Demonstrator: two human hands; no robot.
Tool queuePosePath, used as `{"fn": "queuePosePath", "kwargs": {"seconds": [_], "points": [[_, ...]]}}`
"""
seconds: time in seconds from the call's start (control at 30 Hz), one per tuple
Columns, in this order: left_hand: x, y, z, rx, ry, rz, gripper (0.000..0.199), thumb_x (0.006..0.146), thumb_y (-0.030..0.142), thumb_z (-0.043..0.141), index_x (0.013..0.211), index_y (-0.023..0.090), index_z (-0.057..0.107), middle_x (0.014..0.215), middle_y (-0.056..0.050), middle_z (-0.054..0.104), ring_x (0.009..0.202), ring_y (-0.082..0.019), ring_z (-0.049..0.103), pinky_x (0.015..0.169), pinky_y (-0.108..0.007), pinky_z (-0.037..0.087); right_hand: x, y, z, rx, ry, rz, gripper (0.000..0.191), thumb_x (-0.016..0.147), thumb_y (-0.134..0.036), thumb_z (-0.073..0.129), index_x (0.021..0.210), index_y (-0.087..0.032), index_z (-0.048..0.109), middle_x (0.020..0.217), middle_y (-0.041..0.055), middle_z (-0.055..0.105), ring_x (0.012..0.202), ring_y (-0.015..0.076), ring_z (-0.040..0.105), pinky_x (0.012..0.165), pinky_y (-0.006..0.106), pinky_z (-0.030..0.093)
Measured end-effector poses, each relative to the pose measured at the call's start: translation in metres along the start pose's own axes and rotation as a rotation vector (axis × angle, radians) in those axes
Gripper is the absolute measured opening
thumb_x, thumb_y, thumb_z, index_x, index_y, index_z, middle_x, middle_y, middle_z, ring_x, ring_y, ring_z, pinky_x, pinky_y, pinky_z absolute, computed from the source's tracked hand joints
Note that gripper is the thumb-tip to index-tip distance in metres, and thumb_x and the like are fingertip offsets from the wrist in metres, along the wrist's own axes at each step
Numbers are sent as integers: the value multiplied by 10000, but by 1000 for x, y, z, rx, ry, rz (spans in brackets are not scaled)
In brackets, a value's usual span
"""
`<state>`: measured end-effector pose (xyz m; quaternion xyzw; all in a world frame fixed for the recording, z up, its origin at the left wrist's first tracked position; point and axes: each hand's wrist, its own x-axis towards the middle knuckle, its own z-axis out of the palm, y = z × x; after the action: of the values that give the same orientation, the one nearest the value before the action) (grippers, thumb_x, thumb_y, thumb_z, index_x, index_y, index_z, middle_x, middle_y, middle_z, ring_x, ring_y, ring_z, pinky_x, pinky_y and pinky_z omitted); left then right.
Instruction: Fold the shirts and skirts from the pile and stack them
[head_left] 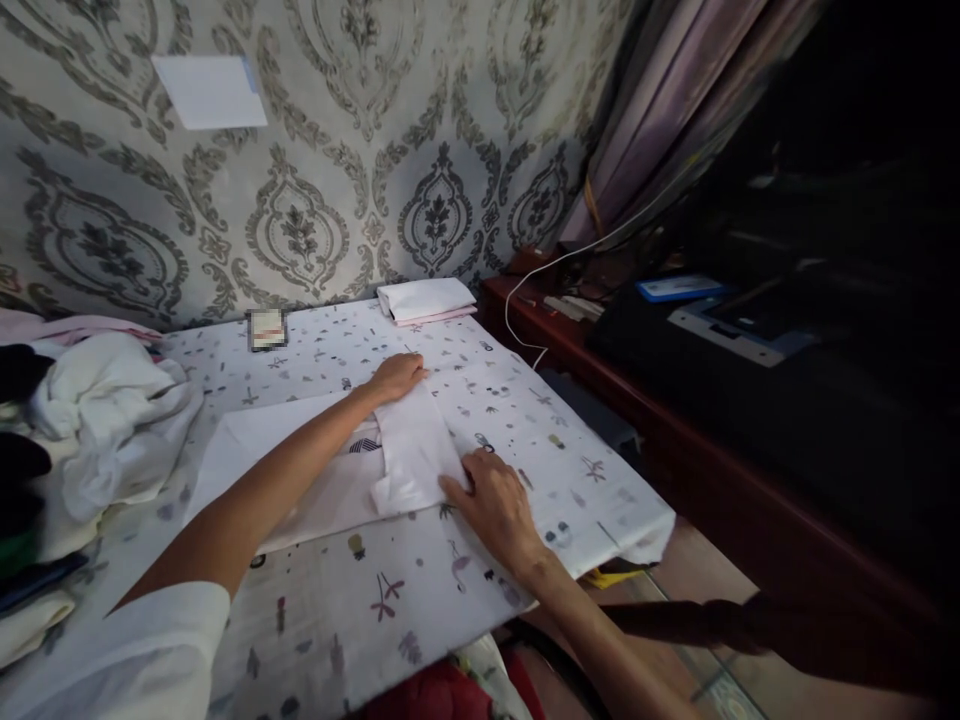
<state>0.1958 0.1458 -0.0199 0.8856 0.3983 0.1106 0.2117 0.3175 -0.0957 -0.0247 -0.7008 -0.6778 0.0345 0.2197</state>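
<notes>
A white garment [292, 500] lies on the patterned sheet, with a dark striped print partly showing. Its right end is turned over in a folded flap [416, 450]. My left hand [397, 378] is closed at the far edge of this flap, my forearm reaching across the cloth. At the near right side of the fold rests my right hand [499, 500], thumb on the cloth and fingers apart along the edge. The fingertips of my left hand are partly hidden.
A folded white and pink cloth bundle [427, 300] lies by the wall. Crumpled clothes [112, 420] are heaped at left. A small blurred box [268, 329] sits at the back. On the right, a white cable [517, 290] hangs beside the dark red wooden furniture [570, 350].
</notes>
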Motion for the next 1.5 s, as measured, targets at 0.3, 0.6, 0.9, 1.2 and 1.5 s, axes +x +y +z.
{"fn": "queuePosePath", "kwargs": {"seconds": [0.3, 0.6, 0.9, 1.2, 1.5], "points": [[6, -17, -42, -164, -271, -13, 207, 782, 328, 555, 935, 210, 629, 976, -34, 678, 864, -187, 596, 753, -258, 443, 4, -7, -10, 94, -43, 79, 188, 840, -306, 534, 701, -240, 426, 729, 16, 558, 695, 185, 551, 633, 291, 361], [-3, -15, -78, -354, -391, -30, 164, 575, 203, 650, 735, 194, 616, 783, -8, 641, 748, -174, 582, 676, -274, 429, 5, -27, -25, 566, -38, 188, 199, 793, -355, 534, 680, -245, 413, 624, -26, 506, 576, 155, 502, 573, 279, 397], [-72, -60, -129, -734, -229, -58, 426, 595, 187, 750, 999, 201, 616, 808, 6, 661, 690, -120, 591, 609, -218, 414, -5, -105, -5, 577, 205, -279, 97, 797, -139, 495, 838, -223, 520, 820, 26, 605, 746, 178, 574, 668, 284, 458], [-132, -117, -106, -574, -61, -84, 122, 619, 178, 631, 741, 162, 632, 730, 6, 651, 703, -136, 597, 685, -246, 469, -7, -149, 42, 174, 95, -620, 184, 813, -26, 541, 801, -209, 551, 819, 44, 609, 795, 217, 523, 690, 334, 431], [-156, -105, -90, -217, 319, -67, 222, 780, 181, 508, 906, 183, 692, 961, -50, 708, 976, -211, 612, 921, -336, 462, -9, -150, 36, 182, -35, -693, 71, 869, -138, 594, 840, -202, 602, 908, 56, 647, 882, 222, 534, 771, 359, 440]]}}
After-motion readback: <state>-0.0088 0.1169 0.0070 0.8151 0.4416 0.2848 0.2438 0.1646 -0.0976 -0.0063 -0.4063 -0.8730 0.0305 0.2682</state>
